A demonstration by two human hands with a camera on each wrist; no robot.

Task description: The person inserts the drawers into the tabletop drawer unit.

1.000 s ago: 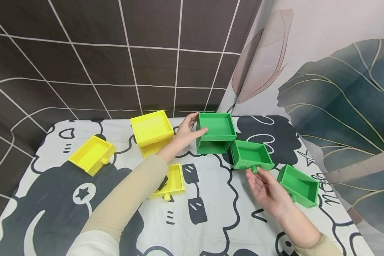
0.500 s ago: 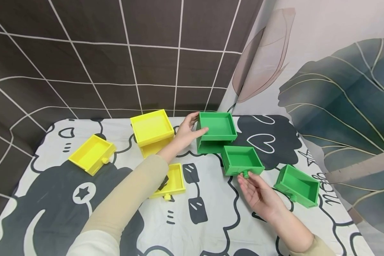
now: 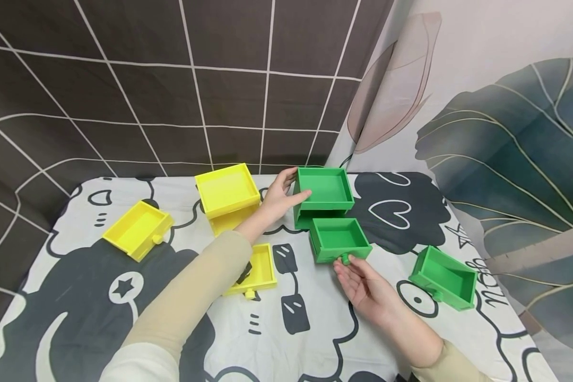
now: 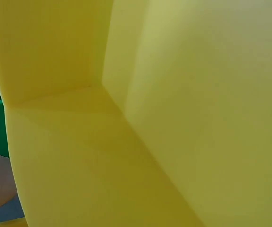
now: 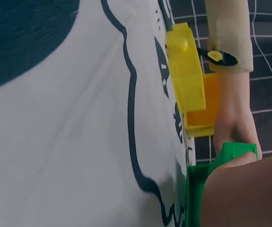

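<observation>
My right hand (image 3: 367, 292) pinches the round knob at the front of a small green drawer (image 3: 340, 237). That drawer sits level, right at the lower front of the green drawer cabinet (image 3: 323, 187), and overlaps its opening in the head view. My left hand (image 3: 280, 199) holds the cabinet at its left side, with the thumb over the top rim and the fingers by the back corner. In the right wrist view, the green drawer (image 5: 235, 150) is partly hidden by my right hand. The left wrist view is filled by the yellow cabinet (image 4: 188, 94).
Another green drawer (image 3: 446, 278) lies at the right. Left of my left hand stands a yellow cabinet (image 3: 226, 191) with an open front. One yellow drawer (image 3: 138, 228) lies far left; another yellow drawer (image 3: 262, 268) is partly behind my left sleeve. A patterned cloth (image 3: 315, 350) covers the surface.
My right hand has carried the green drawer leftward, from beside the green cabinet to in front of it. My left hand and the cabinet stay where they were.
</observation>
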